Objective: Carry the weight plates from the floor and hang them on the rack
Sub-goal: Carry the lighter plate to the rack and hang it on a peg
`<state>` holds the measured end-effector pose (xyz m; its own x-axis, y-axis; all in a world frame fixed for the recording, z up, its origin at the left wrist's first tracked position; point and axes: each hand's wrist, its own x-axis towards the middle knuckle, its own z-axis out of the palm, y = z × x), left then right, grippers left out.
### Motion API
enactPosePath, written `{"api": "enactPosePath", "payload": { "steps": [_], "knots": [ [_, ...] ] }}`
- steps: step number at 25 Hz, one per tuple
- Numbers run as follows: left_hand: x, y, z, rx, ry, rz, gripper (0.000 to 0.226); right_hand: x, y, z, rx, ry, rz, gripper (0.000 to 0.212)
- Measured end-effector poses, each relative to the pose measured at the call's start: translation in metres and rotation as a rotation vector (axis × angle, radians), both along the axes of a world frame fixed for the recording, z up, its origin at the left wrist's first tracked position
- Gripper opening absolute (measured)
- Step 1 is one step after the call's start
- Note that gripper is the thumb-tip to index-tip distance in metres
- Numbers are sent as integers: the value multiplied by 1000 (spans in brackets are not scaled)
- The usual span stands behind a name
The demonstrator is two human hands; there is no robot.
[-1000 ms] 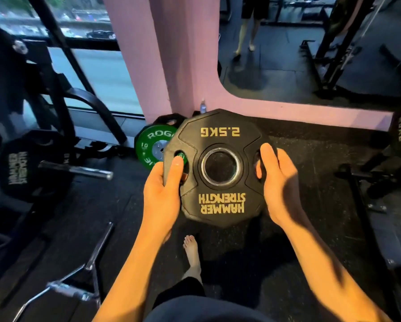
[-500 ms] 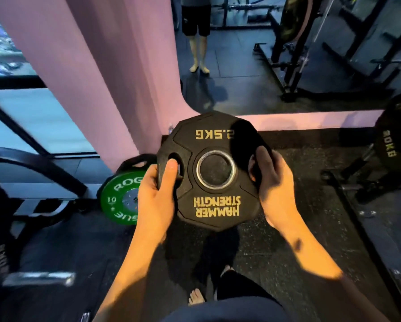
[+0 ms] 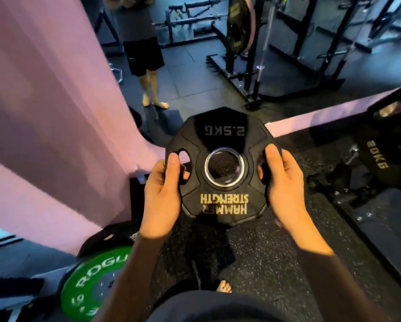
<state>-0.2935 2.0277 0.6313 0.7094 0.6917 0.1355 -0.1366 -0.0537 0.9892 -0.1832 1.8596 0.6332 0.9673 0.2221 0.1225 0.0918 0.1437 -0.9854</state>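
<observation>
A black 2.5 kg Hammer Strength weight plate point(image 3: 222, 133) with gold lettering and a steel centre ring is held flat in front of me, above the dark rubber floor. My left hand point(image 3: 162, 196) grips its left edge, thumb on top beside the grip slot. My right hand point(image 3: 284, 184) grips its right edge, fingers wrapped underneath. A green Rogue plate point(image 3: 90, 289) leans at the lower left by the pink pillar. A black 20 kg plate point(image 3: 380, 159) hangs on a rack peg at the right edge.
The pink pillar point(image 3: 55, 112) and a mirror wall stand close ahead; a person point(image 3: 143, 49) and a power rack point(image 3: 248, 54) appear in the mirror. My bare foot point(image 3: 223, 287) is on the speckled floor below the plate.
The view has swung right and up: the green plate slid to the lower left, the 20 kg plate at the right came closer. Both hands keep the same grip on the plate.
</observation>
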Motion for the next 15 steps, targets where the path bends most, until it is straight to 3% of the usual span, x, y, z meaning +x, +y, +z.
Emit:
{"api": "enactPosePath", "payload": {
  "steps": [4,7,15],
  "knots": [
    [96,17,0,11,-31,-218,37,62,-2,4,-73,-46,-201,34],
    [162,24,0,-88,3,-401,41,96,-9,5,-74,-46,-350,30],
    [328,11,26,-2,59,-797,49,164,-24,34,-54,-137,-806,21]
  ]
}}
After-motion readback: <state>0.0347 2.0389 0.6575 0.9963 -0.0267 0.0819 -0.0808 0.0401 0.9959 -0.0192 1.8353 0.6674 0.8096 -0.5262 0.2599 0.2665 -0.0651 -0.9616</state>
